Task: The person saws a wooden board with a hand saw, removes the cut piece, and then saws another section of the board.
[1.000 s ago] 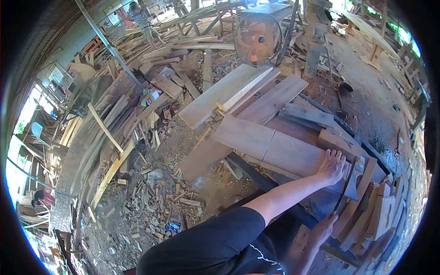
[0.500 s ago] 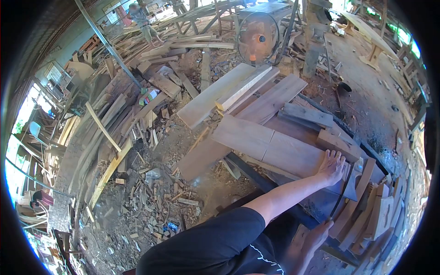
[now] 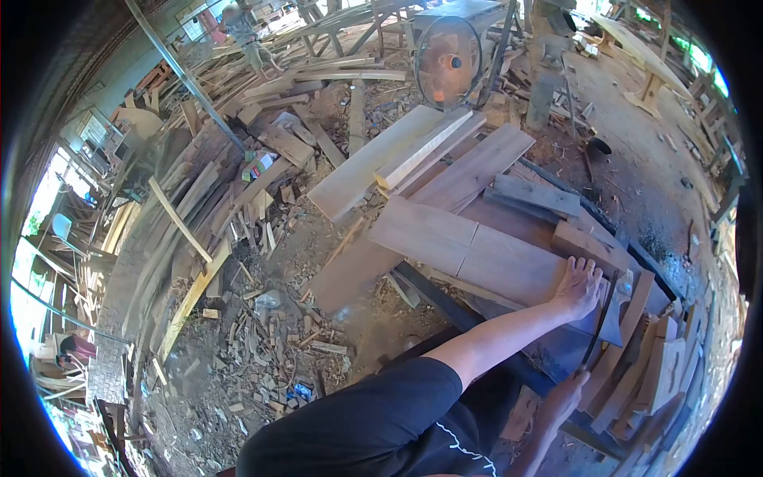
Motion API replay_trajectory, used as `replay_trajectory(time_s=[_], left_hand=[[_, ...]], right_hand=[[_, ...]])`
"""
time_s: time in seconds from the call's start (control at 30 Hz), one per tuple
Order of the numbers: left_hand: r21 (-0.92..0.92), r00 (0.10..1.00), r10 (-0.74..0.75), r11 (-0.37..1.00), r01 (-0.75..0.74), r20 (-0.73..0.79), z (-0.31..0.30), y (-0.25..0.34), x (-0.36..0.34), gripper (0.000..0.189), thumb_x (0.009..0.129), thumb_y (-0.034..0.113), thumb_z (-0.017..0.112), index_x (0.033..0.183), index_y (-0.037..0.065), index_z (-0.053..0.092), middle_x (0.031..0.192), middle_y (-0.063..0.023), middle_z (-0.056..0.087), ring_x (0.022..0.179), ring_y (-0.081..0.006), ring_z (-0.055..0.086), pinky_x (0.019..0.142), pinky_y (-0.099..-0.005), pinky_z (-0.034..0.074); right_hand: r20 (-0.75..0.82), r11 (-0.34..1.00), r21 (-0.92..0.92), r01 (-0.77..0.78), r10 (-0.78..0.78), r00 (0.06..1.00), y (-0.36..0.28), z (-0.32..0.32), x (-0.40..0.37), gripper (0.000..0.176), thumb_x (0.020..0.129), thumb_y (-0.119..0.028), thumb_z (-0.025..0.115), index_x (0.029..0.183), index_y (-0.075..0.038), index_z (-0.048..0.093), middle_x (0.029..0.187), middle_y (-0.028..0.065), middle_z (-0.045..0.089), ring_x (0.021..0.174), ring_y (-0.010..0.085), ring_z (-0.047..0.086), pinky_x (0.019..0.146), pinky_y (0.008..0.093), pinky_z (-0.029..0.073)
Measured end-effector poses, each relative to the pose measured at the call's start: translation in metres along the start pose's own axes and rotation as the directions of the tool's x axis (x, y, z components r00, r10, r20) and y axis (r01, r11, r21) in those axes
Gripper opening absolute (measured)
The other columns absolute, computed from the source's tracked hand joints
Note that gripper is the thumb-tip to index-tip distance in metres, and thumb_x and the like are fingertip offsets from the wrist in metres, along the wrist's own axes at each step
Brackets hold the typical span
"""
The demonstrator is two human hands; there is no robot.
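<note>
My left hand [image 3: 580, 289] lies on the right part of a flat brown board [image 3: 509, 266], its fingers spread toward the far edge. A thin line crosses the board's face near its middle. Lower right, my right hand [image 3: 566, 395] is closed around the near end of what looks like a hand saw [image 3: 600, 324]. Its dark, slightly curved blade is seen almost edge-on and runs up past the board's right end, beside my left hand. The grip is mostly hidden by the fingers.
More planks [image 3: 477, 167] lie beyond the board. Stacked timber pieces [image 3: 656, 370] stand close on the right. Wood scraps [image 3: 274, 342] cover the ground at left. Farther off are a round fan [image 3: 450, 67], a post [image 3: 547, 71] and another person [image 3: 242, 36].
My right hand and the saw have moved up the picture, away from my body. My left hand stays in place on the board.
</note>
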State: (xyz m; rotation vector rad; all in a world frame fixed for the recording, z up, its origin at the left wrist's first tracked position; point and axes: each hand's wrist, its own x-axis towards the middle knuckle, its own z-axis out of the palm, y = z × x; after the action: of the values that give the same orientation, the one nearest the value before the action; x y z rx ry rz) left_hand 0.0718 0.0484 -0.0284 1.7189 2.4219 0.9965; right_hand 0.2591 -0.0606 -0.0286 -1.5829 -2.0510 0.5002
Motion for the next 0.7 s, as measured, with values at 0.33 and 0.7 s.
replay_trajectory(time_s=[0.33, 0.7], left_hand=[[-0.043, 0.976, -0.048, 0.997, 0.058, 0.211, -0.027, 0.009, 0.002, 0.042, 0.097, 0.025, 0.042, 0.127, -0.001, 0.052, 0.132, -0.0245, 0.049, 0.125, -0.0394, 0.044, 0.11, -0.0547, 0.023], [-0.039, 0.987, -0.035, 0.998, 0.042, 0.159, -0.023, 0.006, 0.001, 0.041, 0.098, 0.027, 0.041, 0.125, -0.002, 0.053, 0.132, -0.025, 0.049, 0.126, -0.0398, 0.043, 0.11, -0.0553, 0.023]], right_hand=[[0.017, 0.996, -0.084, 0.01, -0.009, 1.0, 0.015, -0.003, -0.014, 0.018, 0.1, -0.01, 0.042, 0.112, 0.002, 0.045, 0.091, 0.031, 0.062, 0.085, 0.0471, 0.062, 0.064, 0.0514, 0.047], [0.067, 0.999, -0.034, 0.018, -0.015, 0.998, 0.014, 0.002, -0.006, 0.019, 0.099, -0.011, 0.044, 0.114, 0.001, 0.044, 0.091, 0.0312, 0.062, 0.081, 0.0464, 0.062, 0.064, 0.052, 0.046]])
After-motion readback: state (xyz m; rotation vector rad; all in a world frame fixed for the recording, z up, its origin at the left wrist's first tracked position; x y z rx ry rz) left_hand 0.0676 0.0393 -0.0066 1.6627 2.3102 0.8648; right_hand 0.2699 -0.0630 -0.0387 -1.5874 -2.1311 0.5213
